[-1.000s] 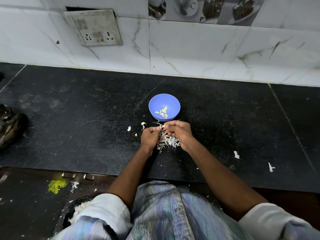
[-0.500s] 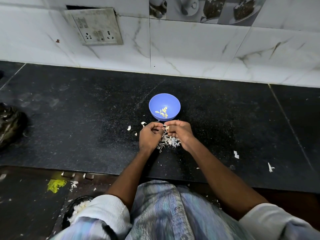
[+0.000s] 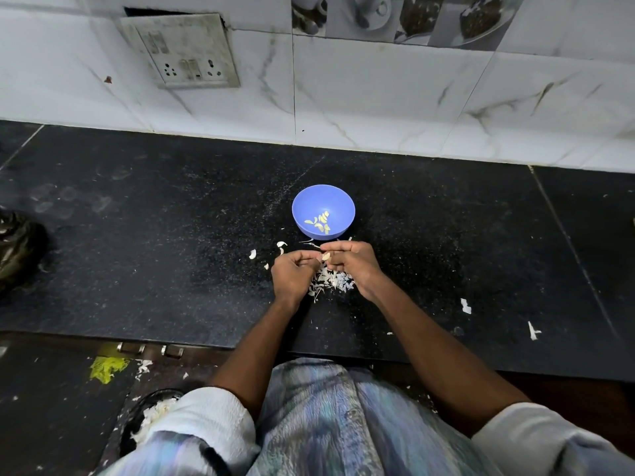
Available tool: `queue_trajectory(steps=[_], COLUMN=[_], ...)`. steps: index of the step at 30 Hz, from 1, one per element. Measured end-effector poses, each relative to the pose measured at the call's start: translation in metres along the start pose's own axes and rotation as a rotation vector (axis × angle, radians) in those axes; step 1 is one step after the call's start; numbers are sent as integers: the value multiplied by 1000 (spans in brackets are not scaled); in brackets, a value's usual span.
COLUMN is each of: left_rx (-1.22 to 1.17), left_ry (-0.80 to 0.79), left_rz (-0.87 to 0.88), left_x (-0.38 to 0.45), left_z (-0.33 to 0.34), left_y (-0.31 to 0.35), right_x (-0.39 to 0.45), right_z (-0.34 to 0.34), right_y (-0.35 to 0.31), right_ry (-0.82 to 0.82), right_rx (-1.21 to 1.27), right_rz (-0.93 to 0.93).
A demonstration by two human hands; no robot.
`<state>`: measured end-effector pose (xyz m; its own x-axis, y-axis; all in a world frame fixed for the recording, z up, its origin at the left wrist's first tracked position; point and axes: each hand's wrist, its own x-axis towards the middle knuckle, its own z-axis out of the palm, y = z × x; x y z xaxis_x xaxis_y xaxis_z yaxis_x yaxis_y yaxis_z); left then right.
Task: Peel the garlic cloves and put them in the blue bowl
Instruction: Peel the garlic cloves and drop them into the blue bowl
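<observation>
A blue bowl [image 3: 323, 211] stands on the black counter with several peeled garlic cloves [image 3: 319, 224] lying in its bottom. Just in front of it my two hands meet over a heap of white garlic skins [image 3: 331, 280]. My right hand [image 3: 352, 266] pinches a pale garlic clove [image 3: 326, 256] at its fingertips. My left hand [image 3: 293, 274] has curled fingers that touch the same clove from the left.
Loose bits of skin [image 3: 253, 254] lie left of the hands and more scraps [image 3: 465, 306] lie at the right on the counter [image 3: 137, 235]. A dark bag [image 3: 19, 249] sits at the far left edge. Behind is a tiled wall with a socket plate [image 3: 185, 53].
The hands have stayed in place over the skin heap, working the clove between the fingertips. The clove now shows more plainly between them.
</observation>
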<state>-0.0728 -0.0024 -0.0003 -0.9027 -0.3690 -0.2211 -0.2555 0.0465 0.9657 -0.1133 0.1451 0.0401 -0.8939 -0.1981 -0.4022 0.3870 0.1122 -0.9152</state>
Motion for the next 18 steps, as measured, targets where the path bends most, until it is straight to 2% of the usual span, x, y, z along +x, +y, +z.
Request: queue_trajectory(steps=[3, 9, 18], left_rx=[80, 243, 459], left_ry=[13, -52, -11], left_rz=[44, 245, 361], left_x=[0, 0, -1], left_z=[0, 0, -2], left_y=[0, 5, 0], right_x=[3, 3, 0], right_z=[0, -3, -9], right_y=[1, 3, 3], right_ry=[-2, 70, 15], right_rx=[5, 43, 124], right_rz=[-4, 2, 33])
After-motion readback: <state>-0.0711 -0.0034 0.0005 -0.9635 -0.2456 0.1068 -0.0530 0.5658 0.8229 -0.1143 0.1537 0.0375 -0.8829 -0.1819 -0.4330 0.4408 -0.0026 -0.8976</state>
